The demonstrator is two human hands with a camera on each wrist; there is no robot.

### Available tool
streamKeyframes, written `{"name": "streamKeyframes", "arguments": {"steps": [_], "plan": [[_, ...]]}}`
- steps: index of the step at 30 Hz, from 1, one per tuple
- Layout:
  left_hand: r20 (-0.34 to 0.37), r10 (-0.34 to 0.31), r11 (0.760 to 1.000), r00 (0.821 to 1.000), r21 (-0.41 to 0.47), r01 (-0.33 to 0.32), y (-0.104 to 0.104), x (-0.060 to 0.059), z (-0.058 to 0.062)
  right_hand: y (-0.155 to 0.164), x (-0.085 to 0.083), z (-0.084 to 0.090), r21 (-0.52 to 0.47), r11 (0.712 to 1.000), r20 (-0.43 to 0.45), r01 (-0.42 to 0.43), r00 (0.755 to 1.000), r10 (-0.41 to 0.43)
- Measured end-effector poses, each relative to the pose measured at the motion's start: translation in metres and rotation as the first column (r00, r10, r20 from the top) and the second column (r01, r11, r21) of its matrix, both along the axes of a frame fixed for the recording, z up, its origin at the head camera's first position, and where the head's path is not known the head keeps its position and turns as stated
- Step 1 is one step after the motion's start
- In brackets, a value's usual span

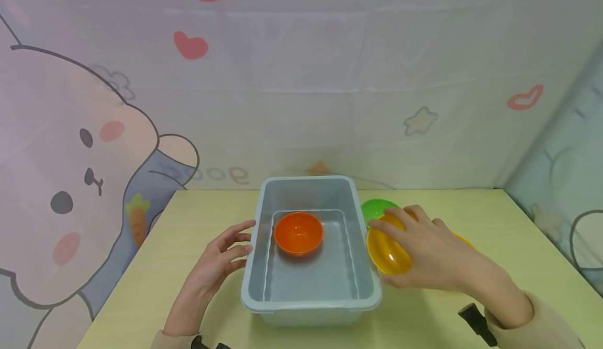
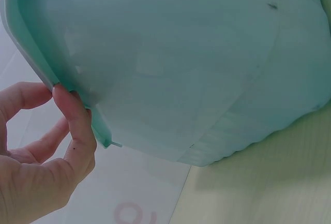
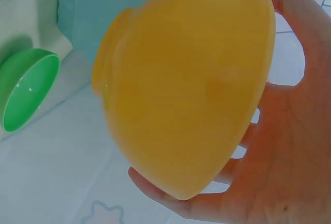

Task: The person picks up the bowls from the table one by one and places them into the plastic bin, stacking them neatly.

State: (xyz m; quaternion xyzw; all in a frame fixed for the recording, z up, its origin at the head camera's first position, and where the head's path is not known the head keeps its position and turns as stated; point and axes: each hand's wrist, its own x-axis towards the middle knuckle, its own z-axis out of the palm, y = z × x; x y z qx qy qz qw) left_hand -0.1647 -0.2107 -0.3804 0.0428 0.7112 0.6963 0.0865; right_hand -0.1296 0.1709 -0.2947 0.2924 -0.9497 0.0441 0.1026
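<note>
Right hand [image 1: 426,249] grips a yellow bowl [image 1: 388,249] — fingers curled round it, bowl tilted on edge, just right of the tub [image 1: 311,302]. Left hand [image 1: 219,265] — fingers relaxed, tips touching the tub's left rim. Orange bowl [image 1: 299,232] sits inside the tub; green bowl [image 1: 377,209] lies behind the yellow one.

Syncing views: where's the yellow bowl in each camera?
Head: yellow bowl right of centre, tilted, held by the right hand beside the grey tub.
Left wrist: not in view; only the tub's wall and the left hand.
Right wrist: fills the centre.
Shared landmark: the tub.
</note>
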Motion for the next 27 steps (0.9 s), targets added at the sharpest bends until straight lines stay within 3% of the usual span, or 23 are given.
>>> {"name": "streamKeyframes", "arguments": {"steps": [27], "plan": [[0.0, 0.009, 1.0, 1.0, 0.007, -0.009, 0.001, 0.0, 0.001, -0.024, -0.005, 0.019, 0.036, 0.999, -0.042, -0.037, 0.998, 0.038]]}}
